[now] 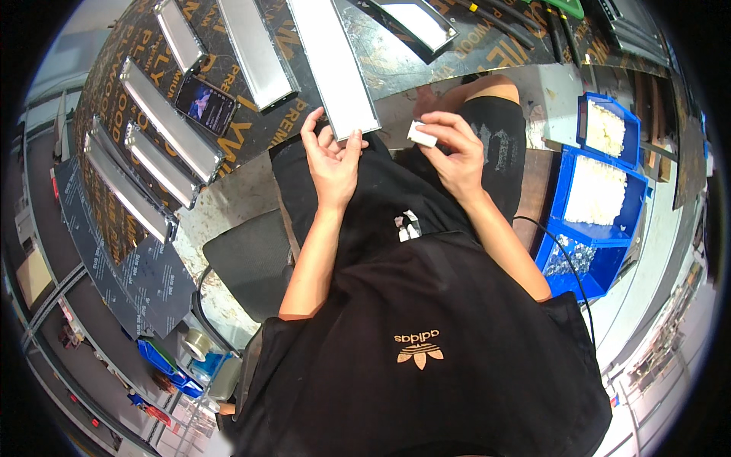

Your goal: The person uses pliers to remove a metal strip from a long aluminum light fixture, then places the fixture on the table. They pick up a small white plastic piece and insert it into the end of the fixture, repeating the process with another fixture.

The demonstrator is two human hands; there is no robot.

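Observation:
My left hand (333,160) is closed on the near end of a long white panel (335,65) with a thin dark metal frame. The panel's far part runs over the worktable and out of view at the top. Between thumb and fingers, my right hand (455,152) pinches a small white block (421,134), just to the right of the panel's end and apart from it. A few small white pieces (409,228) lie on the dark cloth at my lap.
More long framed panels (171,118) lie on the printed plywood table (251,148), with a phone (205,105) among them. Dark-handled tools (502,27) sit at the far right. Blue bins (560,202) of small white parts and metal bits stand at my right, near a black cable (567,255).

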